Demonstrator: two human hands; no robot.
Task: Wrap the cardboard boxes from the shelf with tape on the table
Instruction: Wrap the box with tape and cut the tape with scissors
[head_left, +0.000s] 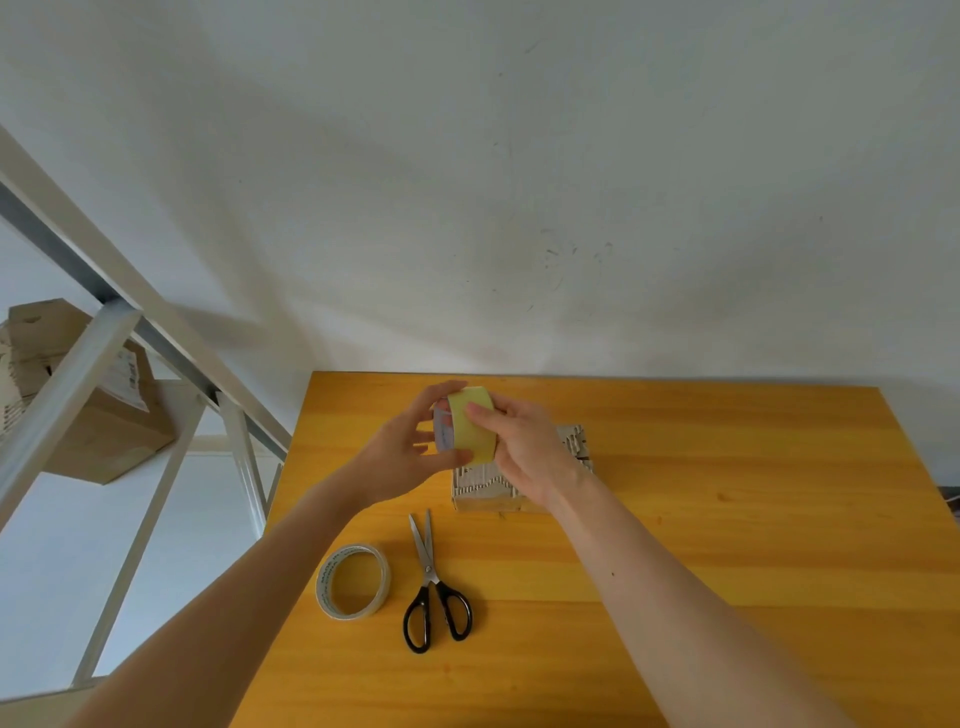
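Cardboard box (483, 488) sits on the yellow table (727, 519) in the middle of the frame, right under the two hands. Both hands hold a yellow tape roll (470, 426) up over it. The left hand (400, 457) curls its fingers round the left side of the roll. The right hand (524, 447) grips the right side and presses on the flat band. The roll stands on its edge, with the band facing the camera. The box lies below and a bit right of the roll, so the right hand is nearer to it. The next job is likely to find the loose end and pull it down to the box. What is inside the box cannot be seen. A second tape roll (323, 584) and scissors (431, 577) lie lower in the frame. More boxes (104, 431) wait on the shelf (78, 364) at the left.
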